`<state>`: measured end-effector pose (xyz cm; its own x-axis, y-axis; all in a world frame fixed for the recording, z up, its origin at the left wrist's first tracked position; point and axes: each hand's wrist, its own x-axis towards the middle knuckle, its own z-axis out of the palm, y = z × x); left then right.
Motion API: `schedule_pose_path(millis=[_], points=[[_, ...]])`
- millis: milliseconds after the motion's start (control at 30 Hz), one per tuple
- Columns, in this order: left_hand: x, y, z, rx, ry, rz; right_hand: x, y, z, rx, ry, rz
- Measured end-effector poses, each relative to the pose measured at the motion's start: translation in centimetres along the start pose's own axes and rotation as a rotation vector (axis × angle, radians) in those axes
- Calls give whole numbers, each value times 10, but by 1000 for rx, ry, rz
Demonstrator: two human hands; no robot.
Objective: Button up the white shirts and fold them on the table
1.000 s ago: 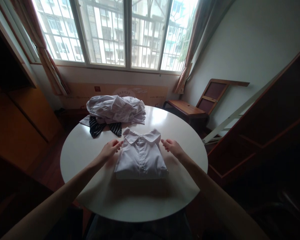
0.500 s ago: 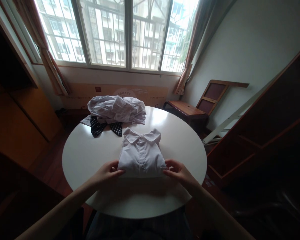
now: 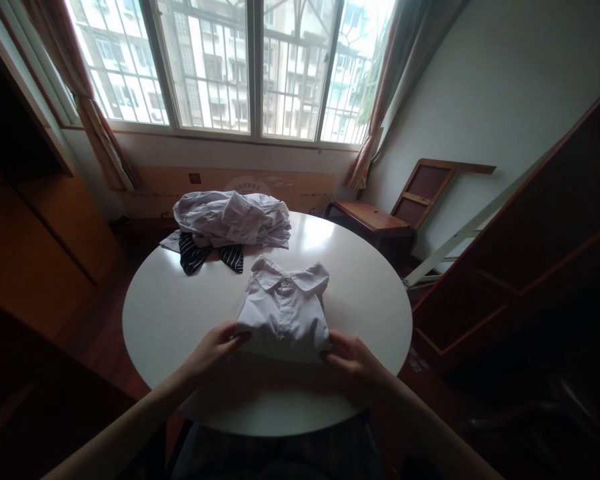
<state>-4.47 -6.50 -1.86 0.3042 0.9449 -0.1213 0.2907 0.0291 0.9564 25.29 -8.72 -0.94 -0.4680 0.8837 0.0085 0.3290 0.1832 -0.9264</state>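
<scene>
A white collared shirt [image 3: 283, 313], folded into a compact bundle, lies in front of me with its collar pointing away and its button strip up the middle. My left hand [image 3: 225, 343] grips its near left corner between thumb and fingers. At the near right corner, my right hand [image 3: 347, 353] pinches the cloth in the same way. Both hands sit low over the white oval table [image 3: 180, 320]. The shirt's underside is hidden.
Farther back on the table is a rumpled pile of white clothes [image 3: 235, 217], with a black striped piece of cloth [image 3: 195, 253] poking out in front. A wooden chair [image 3: 375, 217] stands beyond the right edge, near a dark wooden panel [image 3: 520, 267].
The folded shirt has turned slightly, its collar swinging to the right. My right hand has come a little nearer to me, and the near edge of the shirt now slants.
</scene>
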Motion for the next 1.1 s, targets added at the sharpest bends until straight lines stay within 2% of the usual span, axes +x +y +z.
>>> schedule_pose_path(millis=[133,200,267,300,367,400,467,500,533,600,700,833,933,1033,1100], points=[[32,-2,-14,76,182,56,-11,-6,30,-237,-102,-168],[51,0,-21,192,299,108,-14,-10,44,-349,-136,-268],[61,6,-22,333,428,205,-13,-15,48,-391,-110,-358],[62,9,-20,404,487,270,-11,-17,44,-385,-52,-394],[54,17,-8,535,546,409,-4,-17,28,-373,203,-438],[46,20,1,593,534,477,0,-16,16,-377,378,-438],[29,23,21,700,418,583,9,-11,-10,-423,705,-366],[22,23,30,755,344,613,14,-8,-22,-425,774,-293],[17,22,38,811,272,625,19,-4,-32,-400,766,-200],[13,17,48,918,156,607,27,3,-43,-349,618,-24],[20,10,44,1036,32,550,34,13,-45,-325,422,132],[30,9,21,1103,-77,539,33,22,-44,-140,327,214],[33,11,8,1112,-122,501,28,22,-49,-52,200,240],[34,12,3,1086,-197,478,29,15,-53,-95,119,246],[34,15,4,1061,-219,486,34,10,-54,-184,153,240]])
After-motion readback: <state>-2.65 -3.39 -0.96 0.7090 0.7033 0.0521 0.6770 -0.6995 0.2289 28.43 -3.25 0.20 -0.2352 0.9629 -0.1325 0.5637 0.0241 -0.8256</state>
